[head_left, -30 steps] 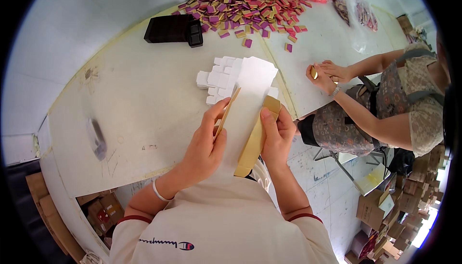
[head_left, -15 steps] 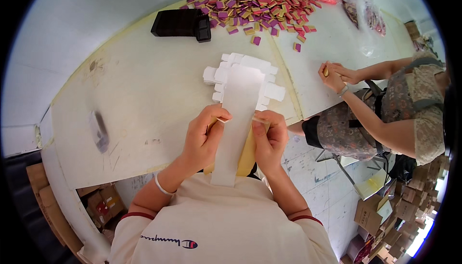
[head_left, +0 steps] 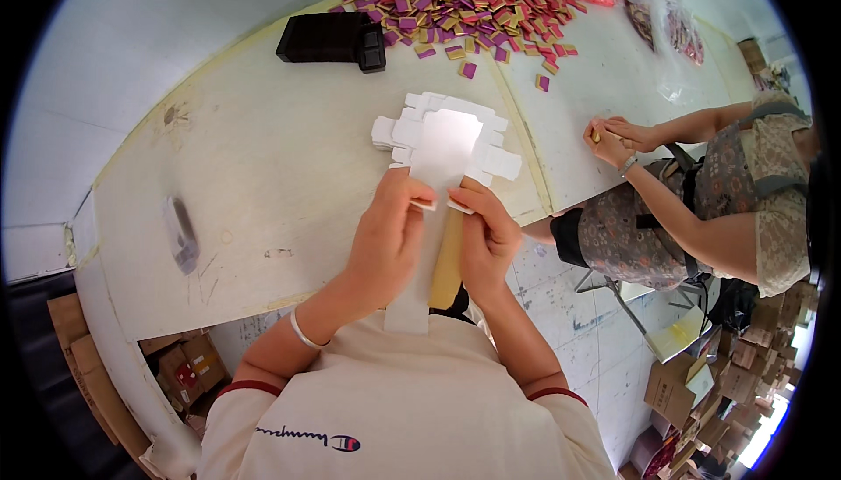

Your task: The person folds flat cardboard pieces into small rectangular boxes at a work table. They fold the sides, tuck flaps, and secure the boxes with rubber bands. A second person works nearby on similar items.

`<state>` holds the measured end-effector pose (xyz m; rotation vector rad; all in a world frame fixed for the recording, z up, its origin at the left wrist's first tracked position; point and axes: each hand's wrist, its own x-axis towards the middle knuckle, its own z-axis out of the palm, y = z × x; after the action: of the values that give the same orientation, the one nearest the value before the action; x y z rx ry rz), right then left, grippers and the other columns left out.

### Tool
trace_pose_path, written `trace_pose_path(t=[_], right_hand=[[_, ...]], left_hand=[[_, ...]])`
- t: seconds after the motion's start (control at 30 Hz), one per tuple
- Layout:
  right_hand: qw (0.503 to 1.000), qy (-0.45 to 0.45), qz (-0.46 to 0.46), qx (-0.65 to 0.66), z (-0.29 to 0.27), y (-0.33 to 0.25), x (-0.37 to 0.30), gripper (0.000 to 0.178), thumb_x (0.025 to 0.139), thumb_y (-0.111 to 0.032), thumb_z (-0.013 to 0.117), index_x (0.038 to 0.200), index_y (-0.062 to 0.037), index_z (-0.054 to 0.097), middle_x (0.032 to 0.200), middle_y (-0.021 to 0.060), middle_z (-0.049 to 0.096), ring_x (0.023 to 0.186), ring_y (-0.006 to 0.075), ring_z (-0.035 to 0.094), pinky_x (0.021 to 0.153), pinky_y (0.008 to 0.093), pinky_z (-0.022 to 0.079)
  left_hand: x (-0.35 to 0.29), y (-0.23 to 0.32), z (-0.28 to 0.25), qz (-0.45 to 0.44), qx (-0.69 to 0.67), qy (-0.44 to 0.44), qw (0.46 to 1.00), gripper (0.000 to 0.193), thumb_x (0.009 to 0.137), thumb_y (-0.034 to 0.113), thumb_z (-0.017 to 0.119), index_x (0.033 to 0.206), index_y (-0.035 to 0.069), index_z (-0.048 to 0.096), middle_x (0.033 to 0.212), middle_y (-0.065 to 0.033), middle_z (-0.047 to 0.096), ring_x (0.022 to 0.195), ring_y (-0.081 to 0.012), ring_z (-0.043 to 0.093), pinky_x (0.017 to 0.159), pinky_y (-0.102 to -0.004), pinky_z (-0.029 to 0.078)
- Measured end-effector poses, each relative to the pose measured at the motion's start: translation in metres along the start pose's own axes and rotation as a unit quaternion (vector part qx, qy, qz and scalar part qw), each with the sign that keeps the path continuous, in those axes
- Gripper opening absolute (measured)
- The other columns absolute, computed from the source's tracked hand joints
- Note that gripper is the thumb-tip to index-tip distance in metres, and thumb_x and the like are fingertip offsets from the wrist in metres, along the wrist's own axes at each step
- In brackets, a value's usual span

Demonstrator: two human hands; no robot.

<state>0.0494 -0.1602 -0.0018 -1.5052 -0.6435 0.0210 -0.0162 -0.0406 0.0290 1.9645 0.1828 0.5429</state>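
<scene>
A long white cardboard box blank [head_left: 450,140] with a yellow outer side stretches from the table toward my shirt. My left hand [head_left: 385,230] is closed on its left edge, thumb and fingers pinching a small side flap that bends inward. My right hand [head_left: 487,235] pinches the matching flap on the right edge. A yellow side panel shows beside my right hand. Beneath the far end of the blank lies a stack of flat white box blanks [head_left: 499,163], their tabs sticking out to both sides.
Many small purple, pink and gold wrapped pieces [head_left: 469,7] are heaped at the table's far side. A black tray [head_left: 324,39] sits left of them, a clear plastic bag [head_left: 674,42] at far right. A co-worker [head_left: 683,208] sits at right, hands together. Cardboard boxes [head_left: 674,388] stand on the floor.
Both hands have moved slightly away from me and closer together along the blank. The flaps they pinch are now turned in over the white surface.
</scene>
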Motion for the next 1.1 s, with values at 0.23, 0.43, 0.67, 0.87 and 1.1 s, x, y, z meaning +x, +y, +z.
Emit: trace_pose_path(t=[0.23, 0.43, 0.67, 0.87, 1.1], right_hand=[[0.976, -0.014, -0.04, -0.216, 0.008, -0.007, 0.006, 0.03, 0.081, 0.013, 0.044, 0.105, 0.0023, 0.057, 0.098, 0.0174, 0.064, 0.075, 0.0255, 0.064, 0.064, 0.0296, 0.05], [0.944, -0.084, -0.002, -0.318, 0.011, -0.005, 0.003, 0.03, 0.084, 0.003, 0.053, 0.112, 0.0005, 0.044, 0.081, 0.0181, 0.061, 0.062, 0.0298, 0.061, 0.056, 0.0347, 0.05], [0.956, -0.142, -0.021, -0.254, 0.006, 0.005, 0.01, 0.031, 0.072, 0.007, 0.057, 0.1, 0.0024, 0.044, 0.114, 0.026, 0.053, 0.068, 0.0331, 0.062, 0.05, 0.0356, 0.051], [0.947, -0.125, -0.062, -0.288, 0.007, 0.009, 0.006, 0.032, 0.072, 0.007, 0.057, 0.102, 0.004, 0.046, 0.113, 0.0262, 0.054, 0.066, 0.033, 0.062, 0.05, 0.0337, 0.052], [0.961, -0.073, -0.075, -0.257, 0.015, -0.006, 0.021, 0.038, 0.075, 0.006, 0.058, 0.112, 0.0065, 0.046, 0.11, 0.0264, 0.057, 0.065, 0.0301, 0.063, 0.05, 0.0324, 0.052]], left_hand=[[0.004, -0.003, 0.019, -0.046, 0.124, -0.016, 0.991, 0.025, 0.081, -0.009, 0.041, 0.102, 0.004, 0.043, 0.101, -0.0136, 0.047, 0.072, -0.0301, 0.057, 0.058, -0.038, 0.045], [0.006, -0.007, 0.02, -0.087, 0.158, -0.041, 0.983, 0.026, 0.081, -0.008, 0.044, 0.104, 0.004, 0.041, 0.107, -0.0146, 0.043, 0.071, -0.0321, 0.056, 0.056, -0.0382, 0.044], [0.005, -0.002, 0.011, -0.091, 0.114, -0.123, 0.982, 0.034, 0.085, 0.001, 0.049, 0.118, 0.004, 0.041, 0.117, -0.0151, 0.04, 0.084, -0.0319, 0.056, 0.07, -0.0351, 0.048], [0.005, -0.013, -0.01, -0.112, -0.097, -0.136, 0.98, 0.033, 0.092, 0.008, 0.049, 0.125, 0.003, 0.044, 0.119, -0.0093, 0.045, 0.095, -0.0199, 0.054, 0.086, -0.0294, 0.043], [0.019, -0.017, -0.026, -0.18, -0.263, -0.129, 0.939, 0.04, 0.088, 0.011, 0.061, 0.125, 0.006, 0.046, 0.114, -0.0059, 0.053, 0.091, -0.0117, 0.055, 0.077, -0.0257, 0.046]])
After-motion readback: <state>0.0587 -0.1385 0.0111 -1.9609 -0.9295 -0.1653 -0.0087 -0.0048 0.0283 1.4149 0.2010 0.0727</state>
